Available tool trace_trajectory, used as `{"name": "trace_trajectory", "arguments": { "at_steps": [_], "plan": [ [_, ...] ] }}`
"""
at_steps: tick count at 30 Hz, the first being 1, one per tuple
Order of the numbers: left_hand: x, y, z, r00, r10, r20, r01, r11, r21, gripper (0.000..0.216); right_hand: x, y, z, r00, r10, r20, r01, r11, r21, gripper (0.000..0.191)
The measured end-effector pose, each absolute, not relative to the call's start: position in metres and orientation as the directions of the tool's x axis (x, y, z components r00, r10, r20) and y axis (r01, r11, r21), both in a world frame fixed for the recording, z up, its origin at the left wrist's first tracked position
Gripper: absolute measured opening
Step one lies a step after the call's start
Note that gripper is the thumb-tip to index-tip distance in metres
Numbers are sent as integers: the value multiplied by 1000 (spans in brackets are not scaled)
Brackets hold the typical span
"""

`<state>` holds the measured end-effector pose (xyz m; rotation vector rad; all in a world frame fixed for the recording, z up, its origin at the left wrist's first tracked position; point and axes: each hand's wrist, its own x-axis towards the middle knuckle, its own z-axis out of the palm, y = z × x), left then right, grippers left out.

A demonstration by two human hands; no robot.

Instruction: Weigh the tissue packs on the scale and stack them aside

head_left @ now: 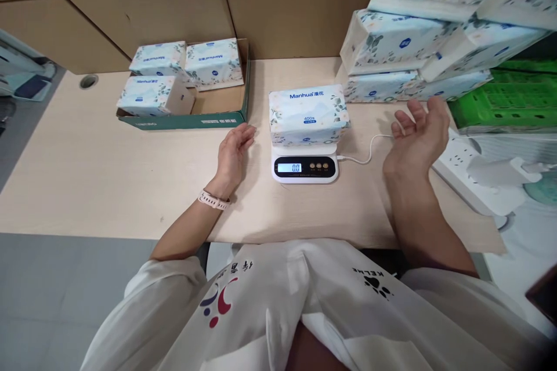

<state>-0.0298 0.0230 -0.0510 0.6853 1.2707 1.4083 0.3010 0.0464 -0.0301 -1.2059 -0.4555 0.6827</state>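
Note:
A floral tissue pack (308, 115) lies on a white digital scale (304, 178), whose lit display reads 0.0. My left hand (233, 156) rests on the table left of the scale, fingers loosely stretched out and holding nothing. It is close to the front right corner of a shallow green-sided cardboard box (183, 122) with three tissue packs, one of them a front pack (152, 95). To the right of the scale, my right hand (418, 133) is turned palm up, its fingers apart and holding nothing, in front of the stacked tissue packs (394, 40).
A white cable (369, 151) runs from the scale toward my right hand. At the right stand a green plastic crate (509, 95) and a white power strip (470, 168) with a plugged-in adapter. Brown panels (296, 6) border the table's back; a cable hole (89, 82) is at left.

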Motion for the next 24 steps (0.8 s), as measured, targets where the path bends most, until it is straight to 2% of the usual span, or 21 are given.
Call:
{"name": "trace_trajectory", "arguments": {
  "at_steps": [3, 6, 11, 24],
  "plan": [
    [-32, 25, -48, -263, 934, -240, -338, 143, 930, 21, 302, 50, -27, 691, 677, -252, -447, 128, -885, 20],
    [-32, 24, -45, -265, 933, -244, -336, 148, 930, 14, 299, 50, -25, 652, 676, -343, -518, 67, -853, 14],
    [-31, 23, -43, -257, 932, -255, -347, 157, 925, 12, 300, 48, -21, 648, 677, -347, -519, 60, -852, 13],
    [-31, 23, -40, -264, 929, -260, -350, 159, 923, 14, 323, 52, -18, 699, 655, -286, -501, 164, -850, 13]
  ]
}}
